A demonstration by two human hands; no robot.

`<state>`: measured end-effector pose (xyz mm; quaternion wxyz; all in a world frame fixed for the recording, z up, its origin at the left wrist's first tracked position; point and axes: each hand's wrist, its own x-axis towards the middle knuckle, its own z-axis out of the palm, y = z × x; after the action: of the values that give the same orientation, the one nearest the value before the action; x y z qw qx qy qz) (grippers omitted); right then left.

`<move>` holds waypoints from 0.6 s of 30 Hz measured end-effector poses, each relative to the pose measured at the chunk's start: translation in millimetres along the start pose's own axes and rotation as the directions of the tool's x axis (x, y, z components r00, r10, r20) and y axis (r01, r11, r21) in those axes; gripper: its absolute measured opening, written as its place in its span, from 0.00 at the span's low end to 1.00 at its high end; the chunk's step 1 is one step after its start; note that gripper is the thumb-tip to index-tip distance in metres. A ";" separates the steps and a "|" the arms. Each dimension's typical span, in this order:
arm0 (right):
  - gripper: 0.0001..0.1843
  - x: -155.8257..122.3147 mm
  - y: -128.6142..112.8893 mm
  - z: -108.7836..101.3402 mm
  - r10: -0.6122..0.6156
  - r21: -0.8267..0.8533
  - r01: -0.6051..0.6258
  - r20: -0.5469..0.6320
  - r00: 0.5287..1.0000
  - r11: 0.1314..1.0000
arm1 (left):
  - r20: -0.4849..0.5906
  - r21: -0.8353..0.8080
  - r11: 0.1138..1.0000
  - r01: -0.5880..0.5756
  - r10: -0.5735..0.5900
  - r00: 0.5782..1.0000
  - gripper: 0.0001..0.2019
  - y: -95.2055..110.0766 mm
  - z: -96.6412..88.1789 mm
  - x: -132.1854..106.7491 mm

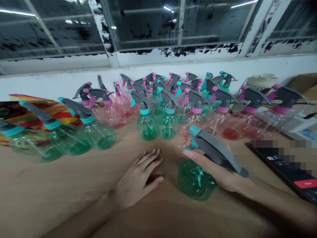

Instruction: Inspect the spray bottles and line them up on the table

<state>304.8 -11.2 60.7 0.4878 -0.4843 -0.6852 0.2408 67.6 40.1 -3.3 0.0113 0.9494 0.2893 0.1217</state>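
A green spray bottle point(196, 183) with a grey head and teal nozzle is in my right hand point(218, 170), whose fingers wrap round its neck under the trigger head. The bottle leans, its nozzle toward the far left. My left hand point(138, 178) lies flat on the wooden table point(81, 191) with the fingers stretched out, holding nothing. Just beyond it stand two more green spray bottles point(147, 127) with teal collars. Pink spray bottles point(193, 119) with pink collars stand behind the held one.
Several green bottles point(99, 135) stand at the left before a red and yellow wrapper point(56, 109). More bottles crowd toward the white wall point(61, 79) under the windows. At the right lie a phone point(279, 165) and a white box-like device point(299, 122).
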 end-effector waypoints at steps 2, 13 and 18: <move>0.11 -0.5 -2.4 -0.4 0.019 -0.026 -0.019 0.004 1.000 0.999 | 0.016 0.007 1.000 0.001 -0.001 1.000 0.24 0.0 -0.6 0.1; 0.09 1.2 -7.3 -0.8 -0.110 -0.060 0.110 -0.010 0.994 0.992 | 0.034 0.029 1.000 0.010 -0.011 0.999 0.23 0.1 -0.9 -0.4; 0.07 -0.5 -8.7 0.8 -0.112 -0.183 0.096 -0.079 0.991 0.978 | 0.022 0.014 1.000 0.004 -0.004 1.000 0.22 0.2 -1.4 -0.2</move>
<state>300.3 -15.2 67.2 0.4842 -0.4999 -0.7061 0.1307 67.3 39.8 -2.0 0.0081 0.9502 0.2918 0.1090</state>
